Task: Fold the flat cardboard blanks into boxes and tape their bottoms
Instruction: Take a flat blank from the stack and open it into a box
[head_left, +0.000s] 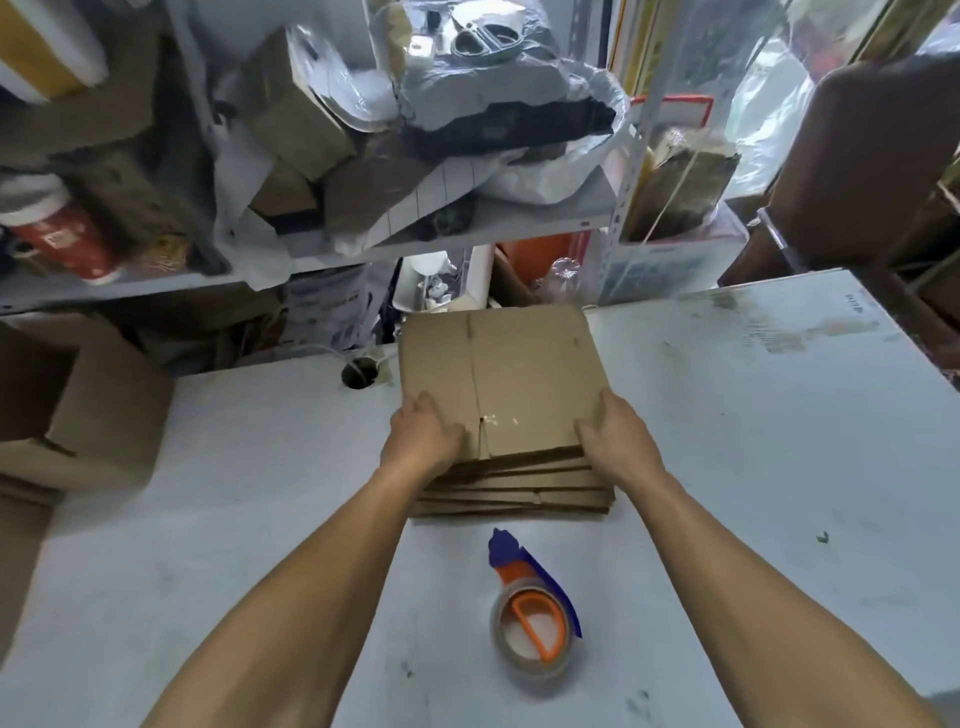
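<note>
Your left hand (423, 436) and right hand (615, 439) pinch the near corners of the top blank (519, 379), thumbs on top, on the stack (514, 493) mid-table. Lift unevenly and a second sheet may drag along (the tape dispenser (532, 623) lies just behind).

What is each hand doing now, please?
Left hand: grips the top cardboard blank at its near left edge.
Right hand: grips the same blank's near right edge.

No legible text; print on red tub (62, 236) blurred
</note>
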